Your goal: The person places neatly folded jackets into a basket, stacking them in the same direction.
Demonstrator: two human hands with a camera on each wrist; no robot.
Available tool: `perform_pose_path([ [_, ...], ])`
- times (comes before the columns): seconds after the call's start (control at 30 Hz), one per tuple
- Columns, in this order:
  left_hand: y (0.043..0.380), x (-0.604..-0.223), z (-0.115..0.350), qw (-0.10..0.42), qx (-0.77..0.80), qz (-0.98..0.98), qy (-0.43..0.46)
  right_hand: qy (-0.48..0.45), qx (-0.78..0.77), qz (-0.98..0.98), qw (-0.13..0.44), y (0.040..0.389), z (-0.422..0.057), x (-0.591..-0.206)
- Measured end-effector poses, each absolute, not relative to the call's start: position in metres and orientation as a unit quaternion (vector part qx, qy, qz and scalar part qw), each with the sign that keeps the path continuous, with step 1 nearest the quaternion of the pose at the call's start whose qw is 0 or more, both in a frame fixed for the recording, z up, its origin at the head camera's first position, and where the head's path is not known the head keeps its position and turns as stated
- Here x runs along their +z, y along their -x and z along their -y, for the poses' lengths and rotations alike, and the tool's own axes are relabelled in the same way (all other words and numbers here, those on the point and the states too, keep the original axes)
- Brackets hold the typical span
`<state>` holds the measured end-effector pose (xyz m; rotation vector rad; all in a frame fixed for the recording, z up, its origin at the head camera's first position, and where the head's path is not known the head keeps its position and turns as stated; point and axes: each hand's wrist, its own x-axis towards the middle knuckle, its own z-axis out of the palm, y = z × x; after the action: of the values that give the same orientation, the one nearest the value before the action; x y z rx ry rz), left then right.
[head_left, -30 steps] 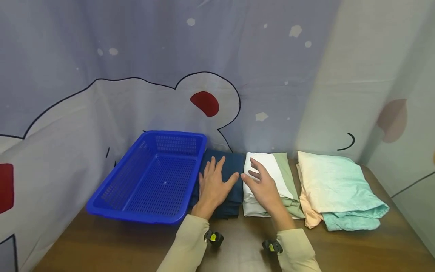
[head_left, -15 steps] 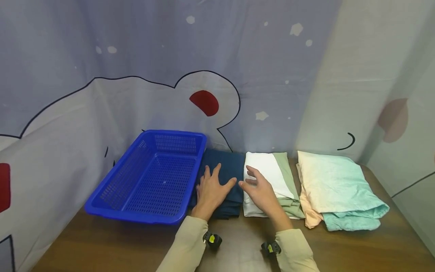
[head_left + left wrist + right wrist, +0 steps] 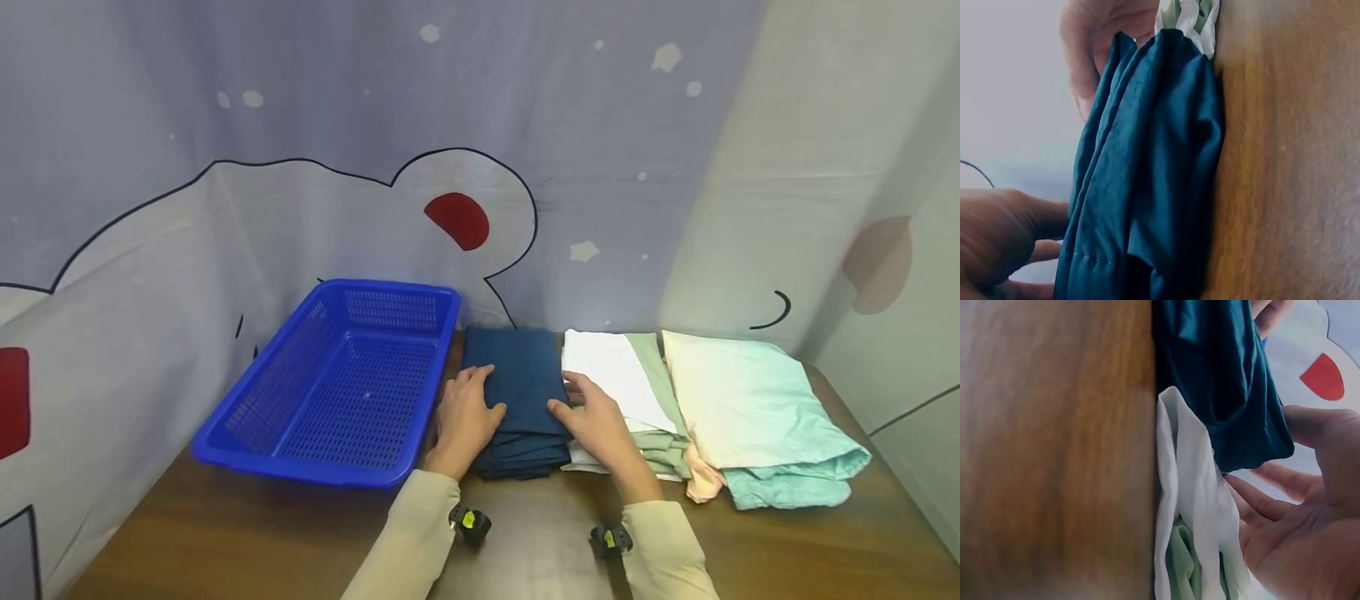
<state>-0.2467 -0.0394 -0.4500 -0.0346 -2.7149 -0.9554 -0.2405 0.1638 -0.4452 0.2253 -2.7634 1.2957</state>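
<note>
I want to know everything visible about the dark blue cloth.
The dark blue cloth is plain, slightly shiny fabric, folded into a layered rectangle with small stitches. It lies on the table between the blue basket and the adjoining white-and-green cloth; the left hand and right hand touch its sides.

Dark blue cloth (image 3: 528,379), white and green cloth (image 3: 615,371), peach and aqua cloth (image 3: 757,408), blue basket (image 3: 360,408), brown table (image 3: 540,533)

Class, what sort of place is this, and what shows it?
Possibly an indoor laundry-sorting corner: a blue rectangular plastic basket stands beside a folded rectangular navy cloth on a brown wooden tabletop.
</note>
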Motion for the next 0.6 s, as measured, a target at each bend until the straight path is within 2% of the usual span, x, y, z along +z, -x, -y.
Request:
perform_pose_path([
  [0.23,0.247,-0.451,0.038,0.118,-0.325,0.938,-0.035,-0.096,0.379,0.920,0.038,0.243,-0.162,-0.448],
  [0.6,0.252,-0.458,0.046,0.104,-0.400,0.908,-0.069,-0.101,0.350,0.931,-0.002,0.255,-0.160,-0.449],
])
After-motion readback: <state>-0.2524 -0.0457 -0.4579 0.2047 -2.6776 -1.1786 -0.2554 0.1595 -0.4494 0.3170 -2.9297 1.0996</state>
